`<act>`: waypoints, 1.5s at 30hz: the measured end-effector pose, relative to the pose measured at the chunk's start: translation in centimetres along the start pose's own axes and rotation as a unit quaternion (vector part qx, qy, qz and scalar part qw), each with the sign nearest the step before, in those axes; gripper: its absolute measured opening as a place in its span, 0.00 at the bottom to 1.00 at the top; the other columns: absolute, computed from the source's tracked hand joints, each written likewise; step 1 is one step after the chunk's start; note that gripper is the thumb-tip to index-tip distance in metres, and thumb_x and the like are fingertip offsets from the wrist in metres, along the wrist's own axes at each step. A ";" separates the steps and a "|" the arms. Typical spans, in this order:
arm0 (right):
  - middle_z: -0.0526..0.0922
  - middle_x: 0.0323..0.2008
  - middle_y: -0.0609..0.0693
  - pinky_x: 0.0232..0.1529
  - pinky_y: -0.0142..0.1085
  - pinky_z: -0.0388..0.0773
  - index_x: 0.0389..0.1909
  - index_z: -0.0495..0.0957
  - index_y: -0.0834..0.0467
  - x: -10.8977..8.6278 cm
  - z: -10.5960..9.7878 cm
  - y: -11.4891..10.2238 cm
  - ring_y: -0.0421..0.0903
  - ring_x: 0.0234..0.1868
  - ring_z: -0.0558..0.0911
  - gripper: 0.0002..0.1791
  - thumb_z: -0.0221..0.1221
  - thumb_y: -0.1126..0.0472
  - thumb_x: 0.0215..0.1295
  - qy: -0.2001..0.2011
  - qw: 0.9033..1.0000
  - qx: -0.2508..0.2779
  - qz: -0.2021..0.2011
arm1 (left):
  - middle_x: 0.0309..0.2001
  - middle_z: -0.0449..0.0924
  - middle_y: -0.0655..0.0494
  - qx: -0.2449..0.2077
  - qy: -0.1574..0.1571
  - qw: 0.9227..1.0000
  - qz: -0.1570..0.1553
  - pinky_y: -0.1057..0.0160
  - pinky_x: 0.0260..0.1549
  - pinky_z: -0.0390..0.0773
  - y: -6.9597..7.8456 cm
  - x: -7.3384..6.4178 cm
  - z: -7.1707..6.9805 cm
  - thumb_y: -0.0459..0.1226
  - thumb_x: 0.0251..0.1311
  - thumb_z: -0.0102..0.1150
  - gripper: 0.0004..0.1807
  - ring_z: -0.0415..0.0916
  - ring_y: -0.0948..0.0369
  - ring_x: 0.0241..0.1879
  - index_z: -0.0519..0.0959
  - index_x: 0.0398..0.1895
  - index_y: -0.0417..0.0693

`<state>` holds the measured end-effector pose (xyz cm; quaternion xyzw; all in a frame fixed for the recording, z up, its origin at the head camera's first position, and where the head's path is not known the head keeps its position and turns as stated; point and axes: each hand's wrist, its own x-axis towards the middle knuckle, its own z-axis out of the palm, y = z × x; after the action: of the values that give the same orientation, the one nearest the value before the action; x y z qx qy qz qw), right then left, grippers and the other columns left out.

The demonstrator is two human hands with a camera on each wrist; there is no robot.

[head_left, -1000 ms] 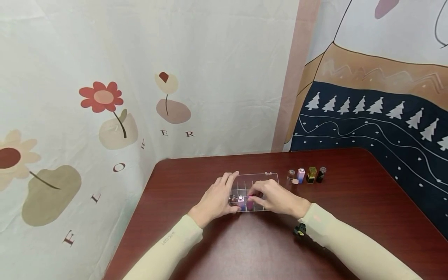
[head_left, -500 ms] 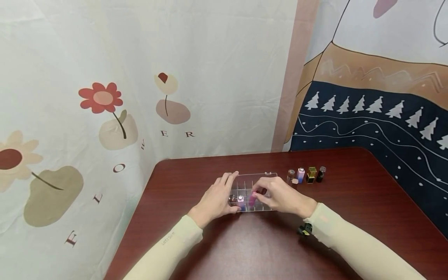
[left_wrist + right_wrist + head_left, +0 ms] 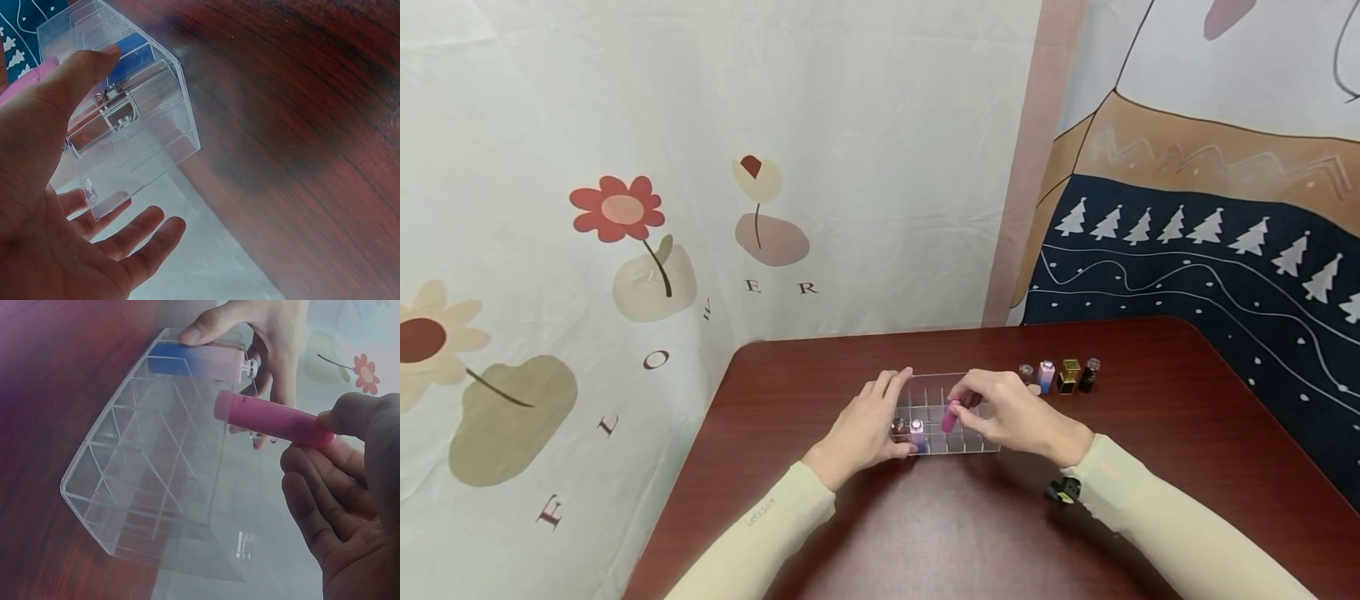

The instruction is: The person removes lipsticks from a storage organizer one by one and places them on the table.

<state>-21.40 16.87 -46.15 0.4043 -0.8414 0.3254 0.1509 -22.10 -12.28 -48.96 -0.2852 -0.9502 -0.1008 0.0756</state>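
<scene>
My right hand [image 3: 1007,412] pinches a pink lipstick tube [image 3: 275,419] by one end, between thumb and fingertips. The tube is tilted, its other end over the open compartments of a clear plastic lipstick organizer [image 3: 973,446]. Steadying the organizer's left end is my left hand [image 3: 865,421], thumb [image 3: 94,69] across the front and fingers spread at the back. Two lipsticks stand in the front row on that side: a dark-capped one [image 3: 898,426] at the end and a pink-and-blue one [image 3: 197,360] beside it, partly under the thumb.
Behind my right hand on the brown table [image 3: 805,375] stand a clear-capped tube [image 3: 1026,372], a pink-and-blue lipstick [image 3: 1046,377], a gold-and-black one [image 3: 1068,377] and a black one [image 3: 1090,375]. Printed curtains [image 3: 880,167] hang behind the table.
The pink tube has come up out of the organizer's front row and shifted right in my right hand, tilting as it rose. My left hand has stayed in place.
</scene>
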 end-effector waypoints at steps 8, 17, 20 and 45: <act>0.93 0.40 0.44 0.40 0.35 0.94 0.48 0.91 0.57 -0.2 -1.0 0.3 0.35 0.38 0.88 0.11 0.80 0.68 0.69 0.035 0.999 -0.010 -0.023 | 0.80 0.73 0.37 -0.023 0.028 0.999 0.029 0.41 0.67 0.91 -1.0 -0.1 1.1 0.58 0.51 0.95 0.75 0.84 0.39 0.69 0.56 0.94 0.46; 0.94 0.40 0.44 0.37 0.32 0.92 0.48 0.90 0.57 -0.7 -2.3 1.2 0.35 0.36 0.89 0.14 0.80 0.72 0.66 0.057 0.997 -0.015 -0.043 | 0.79 0.74 0.37 -0.002 0.008 1.000 0.007 0.44 0.67 0.91 0.0 -0.2 0.2 0.57 0.49 0.97 0.74 0.84 0.39 0.68 0.59 0.92 0.42; 0.94 0.40 0.44 0.37 0.25 0.88 0.48 0.90 0.57 -1.0 -2.8 1.4 0.35 0.36 0.89 0.15 0.81 0.72 0.65 0.065 0.997 -0.022 -0.037 | 0.79 0.74 0.39 0.005 0.006 1.000 0.003 0.45 0.67 0.91 0.1 -0.3 0.1 0.58 0.49 0.96 0.74 0.84 0.40 0.68 0.59 0.92 0.44; 0.94 0.39 0.41 0.41 0.18 0.85 0.47 0.90 0.53 -2.9 -6.6 3.0 0.32 0.35 0.88 0.15 0.81 0.72 0.65 0.089 0.993 -0.068 0.031 | 0.79 0.74 0.39 0.006 0.008 1.000 0.004 0.45 0.65 0.92 0.1 -0.1 0.0 0.58 0.50 0.96 0.74 0.85 0.39 0.67 0.59 0.93 0.45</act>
<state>-21.94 24.39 -44.03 0.3361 -0.8572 0.3063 0.2419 -21.93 -12.24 -48.95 -0.2880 -0.9488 -0.0972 0.0855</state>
